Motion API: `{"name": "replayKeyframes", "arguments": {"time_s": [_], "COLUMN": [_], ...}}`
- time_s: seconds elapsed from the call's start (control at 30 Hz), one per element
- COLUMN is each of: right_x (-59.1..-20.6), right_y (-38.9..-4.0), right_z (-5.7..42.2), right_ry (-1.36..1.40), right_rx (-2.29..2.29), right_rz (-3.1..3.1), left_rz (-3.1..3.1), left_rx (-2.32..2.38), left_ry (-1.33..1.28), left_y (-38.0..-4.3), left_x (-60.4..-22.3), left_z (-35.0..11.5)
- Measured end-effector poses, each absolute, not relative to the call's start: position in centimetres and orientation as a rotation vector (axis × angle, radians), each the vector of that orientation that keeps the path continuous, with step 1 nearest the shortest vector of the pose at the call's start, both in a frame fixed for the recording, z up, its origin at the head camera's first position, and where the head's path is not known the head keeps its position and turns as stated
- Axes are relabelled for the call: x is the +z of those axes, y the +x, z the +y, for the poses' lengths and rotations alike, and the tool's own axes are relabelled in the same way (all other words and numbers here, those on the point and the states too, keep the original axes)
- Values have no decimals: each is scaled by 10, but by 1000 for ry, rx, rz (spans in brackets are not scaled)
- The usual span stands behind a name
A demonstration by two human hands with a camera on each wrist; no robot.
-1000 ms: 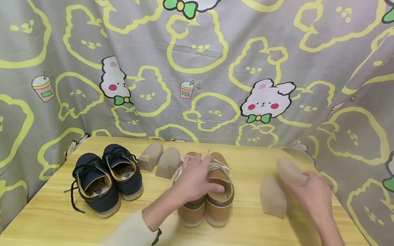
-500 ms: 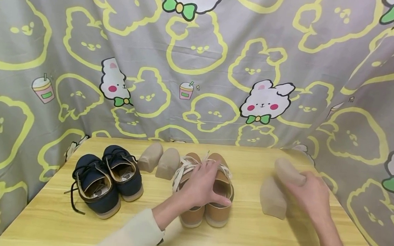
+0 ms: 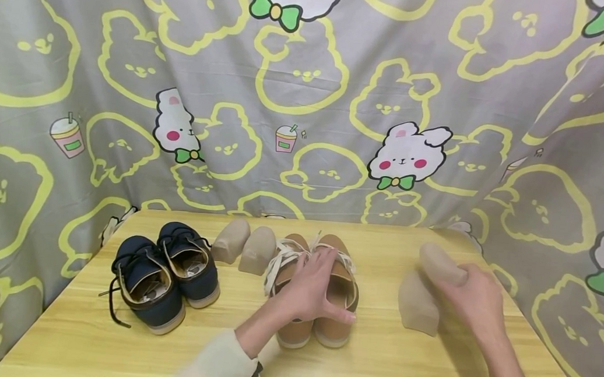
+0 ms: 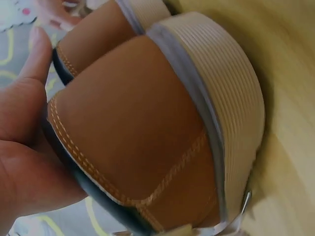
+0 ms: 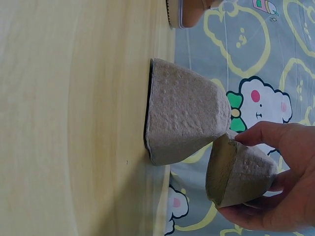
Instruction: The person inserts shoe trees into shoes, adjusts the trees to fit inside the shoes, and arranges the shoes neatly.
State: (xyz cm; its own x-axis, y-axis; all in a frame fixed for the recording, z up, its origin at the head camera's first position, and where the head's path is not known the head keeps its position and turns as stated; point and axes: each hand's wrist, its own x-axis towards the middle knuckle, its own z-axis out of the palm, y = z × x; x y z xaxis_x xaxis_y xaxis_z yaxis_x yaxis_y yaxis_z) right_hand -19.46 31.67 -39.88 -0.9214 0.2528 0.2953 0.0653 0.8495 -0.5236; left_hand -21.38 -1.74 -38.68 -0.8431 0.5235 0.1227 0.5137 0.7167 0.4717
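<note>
A pair of brown lace-up shoes (image 3: 335, 325) stands mid-table, heels toward me. My left hand (image 3: 312, 291) is over their openings, fingers spread, thumb reaching across the right shoe's collar; whether the hidden fingertips touch the lining I cannot tell. In the left wrist view that hand (image 4: 22, 142) lies close along the rim of a shoe heel (image 4: 133, 113). To the right, my right hand (image 3: 478, 300) pinches a grey-beige moulded paper shoe insert (image 3: 440, 265) by one end, off the table. A matching insert (image 5: 184, 113) sits on the table just beside it.
Dark blue lace-up shoes (image 3: 153, 286) stand at the left, one lace trailing on the wood. Two more paper inserts (image 3: 232, 239) sit between the two pairs. A patterned curtain (image 3: 303, 171) encloses the back and sides of the table (image 3: 373, 374).
My left hand has shifted right and slightly nearer, its thumb now over the right brown shoe's collar. The right hand, with its insert, has drifted slightly left.
</note>
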Motion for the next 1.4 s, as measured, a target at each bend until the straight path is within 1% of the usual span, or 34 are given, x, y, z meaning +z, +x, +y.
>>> {"name": "replayKeyframes", "arguments": {"time_s": [0.47, 0.83, 1.4], "right_x": [-400, -400, -401], "right_y": [-195, -194, -194], "right_z": [318, 317, 315], "right_ry": [-244, -259, -263], "right_rx": [765, 774, 782], "right_rz": [-2688, -2687, -2703], "left_rz": [2932, 2918, 2932], "left_rx": [932, 1013, 1008], "left_ry": [872, 868, 863], "left_y": [-212, -210, -211], "left_x": [-404, -404, -407], "left_z": [-18, -19, -19]}}
